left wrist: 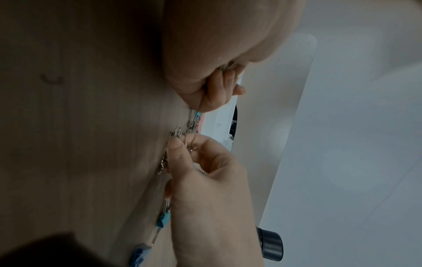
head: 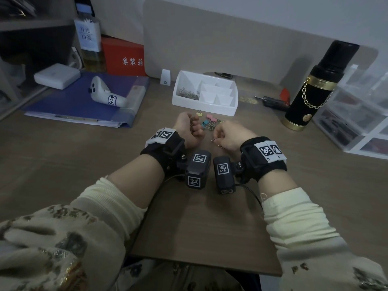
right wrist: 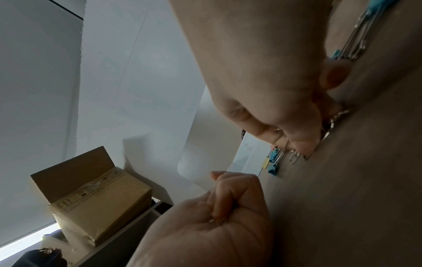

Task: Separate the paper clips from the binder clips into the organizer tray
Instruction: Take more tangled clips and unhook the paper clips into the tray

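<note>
Brown wood-grain tabletop (head: 84, 156) fills my head view, backed by a beige divider panel (head: 231, 45) on the far side. On the far left I see a blue binder (head: 69, 106) with a white controller (head: 102, 95) lying on it, and behind them a red box (head: 123, 56) and a bottle of yellowish liquid (head: 90, 38). On the far right stands a black flask (head: 315, 87) with a gold chain, beside clear plastic drawers (head: 361, 114).

At the far centre sits the white organizer tray (head: 210, 107); its left compartment holds a heap of paper clips (head: 188, 94). Just near of the tray, loose binder clips (head: 210, 120) in pink, teal and yellow lie mixed with wire clips on the tabletop.

My left hand (head: 189, 131) rests next to that pile, palm turned up, fingers curled round a few paper clips, as the right wrist view shows. My right hand (head: 231, 135) is lowered to the tabletop, thumb and forefinger pinching a silver paper clip (left wrist: 177, 132) at the pile's near edge.
</note>
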A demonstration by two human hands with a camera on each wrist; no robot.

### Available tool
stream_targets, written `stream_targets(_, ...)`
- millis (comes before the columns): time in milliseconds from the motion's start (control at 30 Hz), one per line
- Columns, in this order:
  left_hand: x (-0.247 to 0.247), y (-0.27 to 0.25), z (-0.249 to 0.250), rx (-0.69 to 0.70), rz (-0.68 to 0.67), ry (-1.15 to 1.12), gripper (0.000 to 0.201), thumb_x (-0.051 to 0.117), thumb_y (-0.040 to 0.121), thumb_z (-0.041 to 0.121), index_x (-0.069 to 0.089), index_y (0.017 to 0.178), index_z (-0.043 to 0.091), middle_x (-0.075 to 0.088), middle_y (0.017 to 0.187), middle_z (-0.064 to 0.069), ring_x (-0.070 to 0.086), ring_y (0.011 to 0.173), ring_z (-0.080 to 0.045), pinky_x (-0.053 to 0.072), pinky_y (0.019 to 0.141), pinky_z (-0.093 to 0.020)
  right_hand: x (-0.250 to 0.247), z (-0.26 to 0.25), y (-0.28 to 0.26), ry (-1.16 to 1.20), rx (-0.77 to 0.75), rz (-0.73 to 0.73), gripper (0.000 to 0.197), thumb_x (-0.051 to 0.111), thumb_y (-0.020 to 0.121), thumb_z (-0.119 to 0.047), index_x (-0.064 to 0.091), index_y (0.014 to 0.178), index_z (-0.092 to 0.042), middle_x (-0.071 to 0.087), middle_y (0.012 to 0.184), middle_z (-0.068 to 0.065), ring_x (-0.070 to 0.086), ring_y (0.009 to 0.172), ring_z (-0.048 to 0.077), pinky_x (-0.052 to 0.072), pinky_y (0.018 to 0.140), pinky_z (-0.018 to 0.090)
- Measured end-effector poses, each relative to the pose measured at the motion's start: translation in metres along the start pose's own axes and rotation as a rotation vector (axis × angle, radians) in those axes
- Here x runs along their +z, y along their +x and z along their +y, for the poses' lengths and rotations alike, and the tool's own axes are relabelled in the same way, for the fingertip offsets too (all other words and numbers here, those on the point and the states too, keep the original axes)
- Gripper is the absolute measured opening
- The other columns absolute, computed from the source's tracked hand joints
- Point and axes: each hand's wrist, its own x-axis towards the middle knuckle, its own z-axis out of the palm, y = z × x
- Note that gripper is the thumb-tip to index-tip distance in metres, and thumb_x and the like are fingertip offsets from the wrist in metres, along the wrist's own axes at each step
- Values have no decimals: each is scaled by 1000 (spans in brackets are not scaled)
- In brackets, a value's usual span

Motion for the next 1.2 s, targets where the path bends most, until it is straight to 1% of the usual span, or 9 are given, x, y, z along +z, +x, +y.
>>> stream_targets(167,1,-1,0,-2,-1,-9,39,27,97,18,36,59,14,27,36,5,22,23,-9,15,31,-9,1,-2,0,-26,12,-11,6,60,88,-18,64,88,-14,55,84,-1,51,82,17,37,72,25)
stream_targets(400,6,1,-2,-21,-4,6,40,26,96,19,38,59,13,30,38,3,24,25,-10,19,34,-9,-1,-3,-2,5,72,4,5,60,89,-18,58,84,-18,54,84,1,50,82,18,34,71,24)
stream_targets(467,7,1,-2,-26,4,5,40,26,97,20,39,60,13,31,39,2,26,28,-11,20,36,-11,-4,-5,-3,40,92,40,2,59,89,-16,59,87,-16,54,88,4,51,82,19,35,70,24)
stream_targets(567,8,-1,-2,-31,26,2,40,27,97,21,42,61,12,33,48,1,26,44,-10,21,44,-18,-8,-6,-4,103,105,96,8,57,90,-13,64,93,-10,56,92,8,51,82,20,36,70,23)
stream_targets(767,11,-3,-3,-26,69,7,37,30,97,19,48,67,9,43,63,0,37,54,-12,31,52,-20,-16,-9,-1,201,126,272,7,58,90,-16,63,92,-13,57,110,13,53,79,23,41,69,27)
stream_targets(933,12,-2,-4,-68,44,-60,32,33,98,19,52,77,4,51,70,-5,50,63,-16,45,59,-26,-21,-15,-2,267,16,386,9,57,91,-15,64,93,-8,60,91,4,56,78,17,43,71,26)
stream_targets(1000,13,-1,-5,-114,18,-80,27,34,98,20,53,84,6,55,74,-6,54,66,-18,51,55,-26,-20,-20,-2,329,-42,391,6,58,90,-14,62,86,-12,65,82,2,62,71,13,45,67,24)
stream_targets(1133,16,-5,-8,-187,-45,-94,26,33,97,21,56,98,7,62,81,-11,61,71,-25,56,49,-36,-16,-24,0,387,-98,370,7,63,87,-17,61,80,-17,70,79,9,67,75,26,51,68,29)
stream_targets(1200,16,-6,-10,-175,-71,-66,32,32,97,19,60,94,4,66,79,-13,66,66,-26,57,52,-33,-15,-23,0,388,-104,362,3,66,86,-17,64,84,-16,69,83,6,65,78,24,52,74,30)
